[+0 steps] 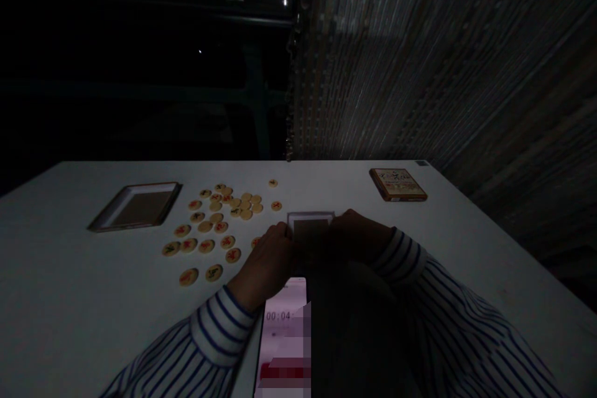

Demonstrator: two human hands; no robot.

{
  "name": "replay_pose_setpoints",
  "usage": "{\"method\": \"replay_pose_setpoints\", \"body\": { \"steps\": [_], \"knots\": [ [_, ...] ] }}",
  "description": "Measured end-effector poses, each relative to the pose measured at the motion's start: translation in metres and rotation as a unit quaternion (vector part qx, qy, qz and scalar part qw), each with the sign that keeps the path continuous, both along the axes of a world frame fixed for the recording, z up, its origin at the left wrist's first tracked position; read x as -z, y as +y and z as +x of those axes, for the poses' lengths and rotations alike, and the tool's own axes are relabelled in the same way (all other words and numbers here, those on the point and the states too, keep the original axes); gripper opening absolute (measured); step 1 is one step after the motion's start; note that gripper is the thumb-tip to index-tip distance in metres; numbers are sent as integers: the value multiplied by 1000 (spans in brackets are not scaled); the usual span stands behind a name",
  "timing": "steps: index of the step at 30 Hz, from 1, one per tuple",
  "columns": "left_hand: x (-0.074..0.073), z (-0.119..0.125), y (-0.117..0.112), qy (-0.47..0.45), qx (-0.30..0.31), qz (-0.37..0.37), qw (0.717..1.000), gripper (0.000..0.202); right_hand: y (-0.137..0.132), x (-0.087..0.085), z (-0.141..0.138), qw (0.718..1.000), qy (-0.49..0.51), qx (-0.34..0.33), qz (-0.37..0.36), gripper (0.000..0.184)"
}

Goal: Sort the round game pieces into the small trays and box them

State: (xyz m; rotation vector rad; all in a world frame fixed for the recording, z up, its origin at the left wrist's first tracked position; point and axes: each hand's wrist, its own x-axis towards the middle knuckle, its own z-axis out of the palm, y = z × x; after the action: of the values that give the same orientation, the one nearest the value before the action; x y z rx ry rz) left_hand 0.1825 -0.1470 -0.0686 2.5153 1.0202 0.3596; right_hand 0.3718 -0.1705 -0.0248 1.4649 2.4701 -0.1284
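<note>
Both my hands rest on a white table (69,298) around a small folded board or flat box (311,225) with a light rim and dark face. My left hand (267,270) has its fingers curled against that item's left edge. My right hand (361,237) is closed against its right edge. Both wrists wear white sleeves with blue stripes. Several round wooden game discs (219,217) with red or dark characters lie scattered just left of my left hand.
An empty shallow box tray (137,206) lies at the left. A printed box lid (398,184) sits at the far right of the table. A lit phone screen (285,336) shows a timer near my chest. A woven curtain hangs behind; the room is dark.
</note>
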Motion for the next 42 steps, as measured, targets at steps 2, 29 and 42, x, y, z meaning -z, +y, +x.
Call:
{"method": "replay_pose_setpoints", "body": {
  "steps": [2, 29, 42],
  "knots": [
    [0, 0, -1, 16, 2, 24, 1000, 26, 0, -1, -1, 1000, 9, 6, 0, 24],
    [-51, -137, 37, -87, -224, 93, 966, 32, 21, -33, -32, 988, 116, -9, 101, 25],
    [-3, -184, 53, -138, -363, 133, 912, 36, 92, -10, -155, 979, 104, -131, 114, 22]
  ]
}}
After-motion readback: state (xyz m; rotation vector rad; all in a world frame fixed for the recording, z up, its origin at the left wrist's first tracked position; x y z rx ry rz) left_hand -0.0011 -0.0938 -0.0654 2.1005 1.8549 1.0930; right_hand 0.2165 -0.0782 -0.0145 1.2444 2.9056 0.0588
